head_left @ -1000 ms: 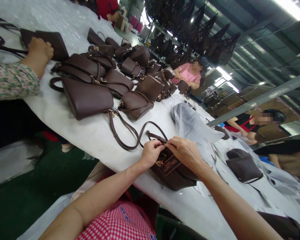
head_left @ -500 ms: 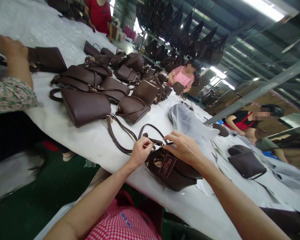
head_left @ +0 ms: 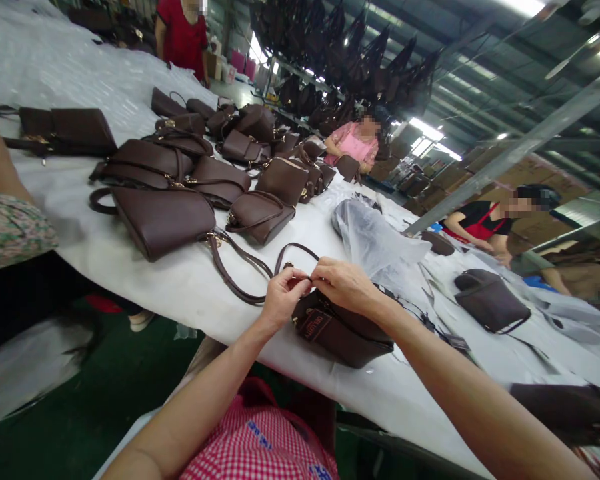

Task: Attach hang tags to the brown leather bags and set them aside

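A dark brown handbag (head_left: 353, 340) lies at the table edge in front of me, its label tag (head_left: 314, 325) facing me. My left hand (head_left: 284, 295) is closed in a pinch at the bag's top, on a thin dark brown strap. My right hand (head_left: 344, 283) meets it there, its fingertips pinching the same strap. The fingers hide most of the pinched part. Behind them a thin handle loop (head_left: 296, 248) stands up. Just left lies another handbag (head_left: 167, 220), whose handles (head_left: 235, 280) reach close to my left hand.
Several brown handbags (head_left: 220, 180) crowd the white table (head_left: 280, 360). Clear plastic wrap (head_left: 375, 233) lies behind my right hand, and black cords with a tag (head_left: 457, 341) beside my right forearm. A co-worker's sleeve (head_left: 15, 230) is at far left. Other people stand across the table.
My right hand has moved left and its fingertips now meet those of my left hand. Black cords with a tag show beyond my right forearm. The co-worker's hand at left has moved left and down.
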Motion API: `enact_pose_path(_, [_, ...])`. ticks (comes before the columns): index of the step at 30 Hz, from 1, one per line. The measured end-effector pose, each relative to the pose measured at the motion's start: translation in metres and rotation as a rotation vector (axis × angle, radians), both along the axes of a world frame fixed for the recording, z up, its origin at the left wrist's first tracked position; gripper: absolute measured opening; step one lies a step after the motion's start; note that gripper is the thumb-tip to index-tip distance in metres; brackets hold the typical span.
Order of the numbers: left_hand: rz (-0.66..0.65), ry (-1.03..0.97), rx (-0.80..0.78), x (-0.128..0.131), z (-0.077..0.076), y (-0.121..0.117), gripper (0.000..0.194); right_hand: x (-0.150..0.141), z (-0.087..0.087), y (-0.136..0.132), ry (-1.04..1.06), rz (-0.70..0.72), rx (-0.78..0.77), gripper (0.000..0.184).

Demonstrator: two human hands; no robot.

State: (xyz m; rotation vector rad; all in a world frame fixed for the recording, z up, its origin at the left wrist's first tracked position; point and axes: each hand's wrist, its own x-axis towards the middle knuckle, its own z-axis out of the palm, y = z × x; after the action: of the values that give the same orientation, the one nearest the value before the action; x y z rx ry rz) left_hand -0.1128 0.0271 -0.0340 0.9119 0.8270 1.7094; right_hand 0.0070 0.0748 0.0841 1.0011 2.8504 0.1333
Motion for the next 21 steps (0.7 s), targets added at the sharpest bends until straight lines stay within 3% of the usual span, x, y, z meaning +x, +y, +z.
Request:
enact_pose_path(8, [0.033, -0.009, -0.023, 0.009, 0.002, 0.010, 0.012, 0.003, 0.001, 0.004, 0.065, -0.008, -0.030, 0.022])
enact_pose_path(15, [-0.037, -0.048, -0.052, 0.008, -0.004, 0.012, 0.012, 0.001, -0.004, 0.004, 0.115, -0.005, 0.009, 0.016])
enact_pose_path(21, [-0.110, -0.167, -0.106, 0.007, 0.000, 0.009, 0.022, 0.000, 0.001, 0.005, 0.101, -0.023, -0.020, 0.017])
